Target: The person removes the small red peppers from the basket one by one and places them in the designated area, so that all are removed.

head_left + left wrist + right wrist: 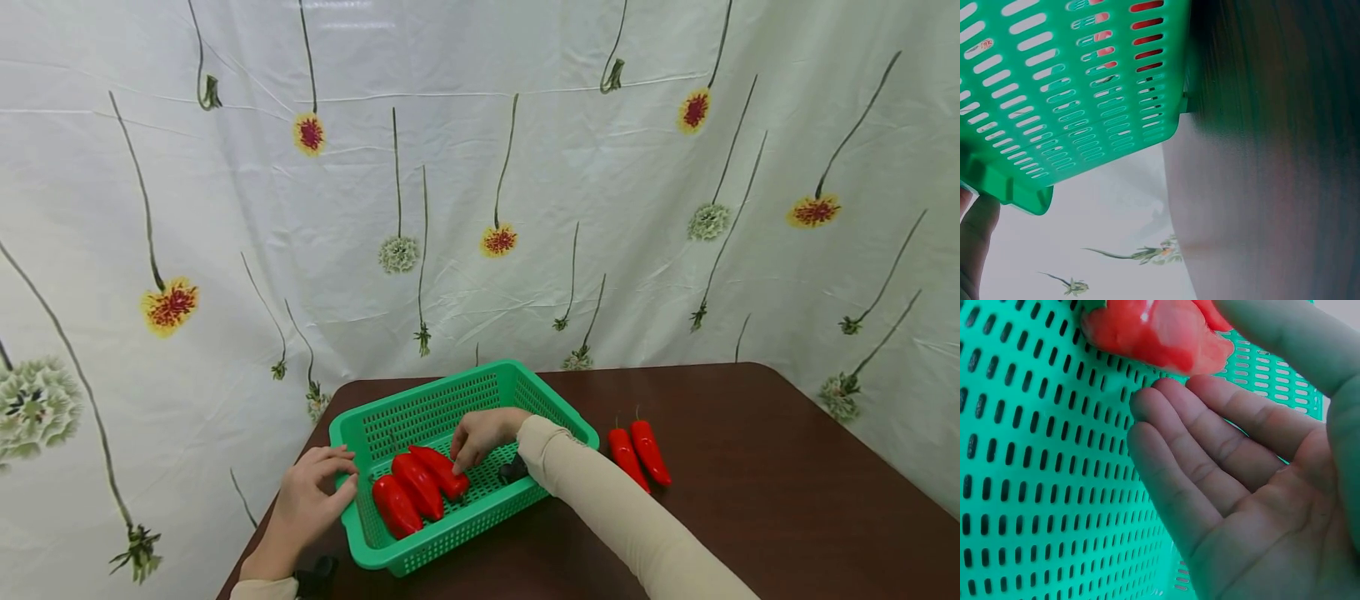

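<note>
Three red peppers (419, 485) lie side by side in a green plastic basket (427, 550). My right hand (480, 437) reaches down inside the basket. Its fingertips are right at the end of the rightmost of these peppers (441, 468). In the right wrist view, the fingers (1210, 450) extend loosely beneath a red pepper (1154, 337), and the thumb passes over the pepper's end. At the basket's left rim, my left hand (311, 492) rests with bent, relaxed fingers. The left wrist view shows a finger (977, 231) right at the rim's lip.
Two more red peppers (648, 452) with thin stems lie on the dark brown table (750, 467), right of the basket. Behind the table hangs a white cloth (450, 50) printed with flowers. A black wrist strap (513, 471) shows beneath my right wrist.
</note>
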Demonstrator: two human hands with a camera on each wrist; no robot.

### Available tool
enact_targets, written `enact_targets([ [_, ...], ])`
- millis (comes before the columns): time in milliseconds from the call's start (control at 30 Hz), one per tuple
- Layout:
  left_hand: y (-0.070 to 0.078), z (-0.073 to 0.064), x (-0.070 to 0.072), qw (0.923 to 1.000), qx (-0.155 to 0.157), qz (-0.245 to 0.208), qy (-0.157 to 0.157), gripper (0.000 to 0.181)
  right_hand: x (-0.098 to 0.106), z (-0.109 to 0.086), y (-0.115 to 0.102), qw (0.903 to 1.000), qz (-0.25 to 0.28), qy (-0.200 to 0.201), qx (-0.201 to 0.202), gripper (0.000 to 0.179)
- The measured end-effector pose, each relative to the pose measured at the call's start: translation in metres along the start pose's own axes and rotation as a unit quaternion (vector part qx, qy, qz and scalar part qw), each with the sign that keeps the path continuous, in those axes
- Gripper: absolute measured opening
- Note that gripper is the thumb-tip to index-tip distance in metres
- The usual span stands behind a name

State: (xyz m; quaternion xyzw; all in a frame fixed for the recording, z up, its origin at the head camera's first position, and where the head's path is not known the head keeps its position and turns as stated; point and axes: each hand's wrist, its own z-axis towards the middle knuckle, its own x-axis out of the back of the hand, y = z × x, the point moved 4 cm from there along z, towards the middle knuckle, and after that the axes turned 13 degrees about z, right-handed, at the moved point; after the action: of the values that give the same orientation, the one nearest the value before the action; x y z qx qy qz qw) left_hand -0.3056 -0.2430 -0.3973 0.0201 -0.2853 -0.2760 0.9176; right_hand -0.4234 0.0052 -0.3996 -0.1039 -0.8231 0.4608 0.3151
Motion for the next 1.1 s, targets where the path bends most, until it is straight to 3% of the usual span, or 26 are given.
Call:
enact_targets([
  [433, 0.0011, 0.001, 0.0009, 1.0, -0.003, 0.003, 0.0, 0.023, -0.0034, 0.0016, 0.0013, 0.9998, -0.016, -0.01, -0.008, 0.027],
  [700, 0.0014, -0.0014, 0.0005, 1.0, 0.005, 0.003, -0.005, 0.025, -0.0076, 0.002, 0.0055, 0.9988, -0.04, -0.013, -0.024, 0.014],
  [1100, 0.0005, -0.0029, 0.0, 0.9995, 0.026, 0.009, -0.017, 0.021, -0.008, 0.0052, 0.0088, 0.9934, -0.106, 0.014, -0.042, 0.018],
])
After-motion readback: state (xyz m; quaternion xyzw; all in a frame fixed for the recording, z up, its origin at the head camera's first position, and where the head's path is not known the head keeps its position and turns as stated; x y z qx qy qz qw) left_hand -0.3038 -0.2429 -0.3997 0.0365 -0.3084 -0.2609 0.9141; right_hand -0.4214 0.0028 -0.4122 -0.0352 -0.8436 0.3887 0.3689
